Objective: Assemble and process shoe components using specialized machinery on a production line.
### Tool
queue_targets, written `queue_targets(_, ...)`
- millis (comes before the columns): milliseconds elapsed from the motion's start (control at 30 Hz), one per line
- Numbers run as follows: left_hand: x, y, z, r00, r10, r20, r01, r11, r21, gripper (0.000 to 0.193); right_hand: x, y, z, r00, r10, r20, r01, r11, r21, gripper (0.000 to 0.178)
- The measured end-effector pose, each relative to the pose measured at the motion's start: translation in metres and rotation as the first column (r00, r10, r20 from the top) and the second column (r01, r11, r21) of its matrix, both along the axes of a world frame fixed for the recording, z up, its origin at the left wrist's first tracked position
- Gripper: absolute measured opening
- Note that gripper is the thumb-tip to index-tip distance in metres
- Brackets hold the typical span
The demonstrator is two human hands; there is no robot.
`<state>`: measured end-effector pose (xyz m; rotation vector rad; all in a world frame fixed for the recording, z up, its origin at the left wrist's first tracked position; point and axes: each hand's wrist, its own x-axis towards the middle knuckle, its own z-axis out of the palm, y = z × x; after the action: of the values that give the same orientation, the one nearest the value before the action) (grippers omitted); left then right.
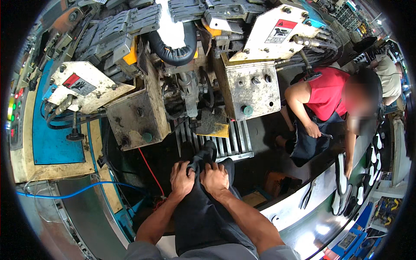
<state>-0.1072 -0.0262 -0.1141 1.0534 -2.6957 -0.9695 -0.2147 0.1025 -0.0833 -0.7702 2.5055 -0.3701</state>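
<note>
My left hand (182,178) and my right hand (215,178) are side by side over my lap, just in front of the machine. Both have curled fingers, closed on the dark cloth of my trousers (197,216), which bunches up between them. The fingertips are partly hidden in the folds. No tool or loose part shows in either hand. A dark shoe tip (211,148) shows beyond my hands, near a slatted metal grate (240,141).
A large machine (251,86) with dirty control boxes and a black padded U-shaped piece (175,54) stands ahead. Left runs a blue hose (82,190). On the right, a seated co-worker in a red shirt (327,93) reaches toward shoes (341,173) on a conveyor (299,236).
</note>
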Motion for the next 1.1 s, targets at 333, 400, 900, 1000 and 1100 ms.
queue_targets(333,0.004,-0.004,0.011,0.998,0.032,0.056,-0.032,0.999,-0.002,0.04,-0.011,0.014,0.006,0.999,-0.035,-0.003,0.035,0.999,0.031,0.04)
queue_targets(400,0.004,-0.004,0.014,0.996,0.029,0.088,-0.029,1.0,-0.004,0.04,-0.011,0.017,0.007,0.998,-0.058,-0.011,0.058,0.998,0.024,0.04)
queue_targets(900,0.008,0.006,0.019,0.986,0.046,0.162,-0.055,0.997,0.052,0.048,0.003,0.041,0.014,0.992,-0.105,-0.074,0.106,0.994,0.006,0.044)
queue_targets(1000,0.036,-0.03,-0.016,0.989,-0.089,0.115,0.081,0.994,0.076,0.052,0.015,0.038,0.019,0.995,-0.077,-0.056,0.075,0.996,-0.039,0.045)
queue_targets(1100,0.009,-0.074,0.024,0.957,-0.205,-0.204,0.243,0.952,0.185,0.042,0.007,0.058,0.011,0.989,-0.112,-0.096,0.104,0.991,-0.078,0.045)
